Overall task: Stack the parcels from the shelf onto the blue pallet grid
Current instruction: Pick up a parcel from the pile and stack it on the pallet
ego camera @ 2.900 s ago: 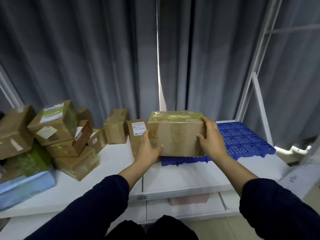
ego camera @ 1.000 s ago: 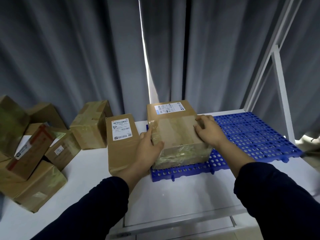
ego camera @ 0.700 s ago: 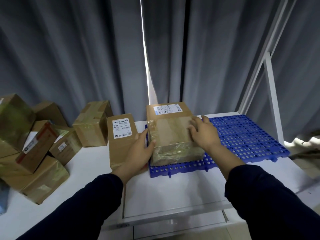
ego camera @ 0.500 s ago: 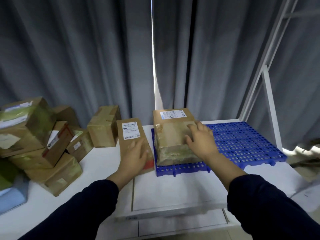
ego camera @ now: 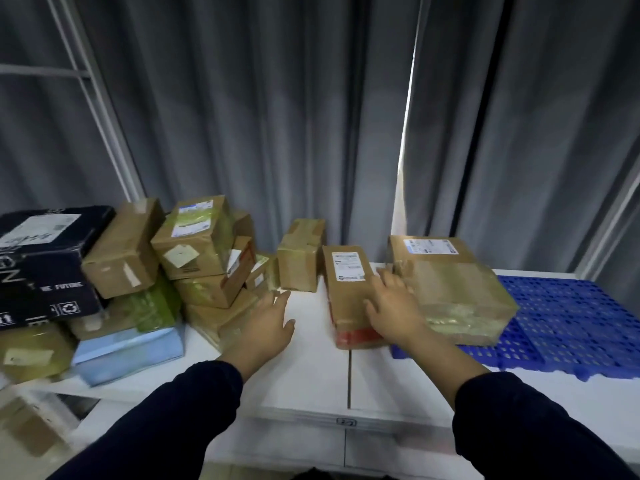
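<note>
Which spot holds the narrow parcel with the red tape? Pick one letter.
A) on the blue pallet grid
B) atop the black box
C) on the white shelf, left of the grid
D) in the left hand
C: the narrow parcel lies on the white shelf, left of the blue pallet grid.

Premises: a parcel-handling or storage area, not a dwelling.

Evidence:
- A white shelf (ego camera: 311, 375) of joined panels carries a loose heap of taped cardboard parcels (ego camera: 194, 251). Several bear printed shipping labels (ego camera: 348, 266).
- A black printed carton (ego camera: 52, 271) with a recycling mark and a pale blue packet (ego camera: 128, 348) lie in the same heap.
- A blue perforated plastic pallet grid (ego camera: 571, 323) sits at the right end of the shelf, with one taped, labelled parcel (ego camera: 457, 292) on it.
- White metal racking uprights (ego camera: 100, 109) stand at the left.
- Grey curtains (ego camera: 277, 116) close off the back, with a bright slit between two drapes.
- A small printed tag (ego camera: 346, 422), not legible, marks the shelf's front edge.
</note>
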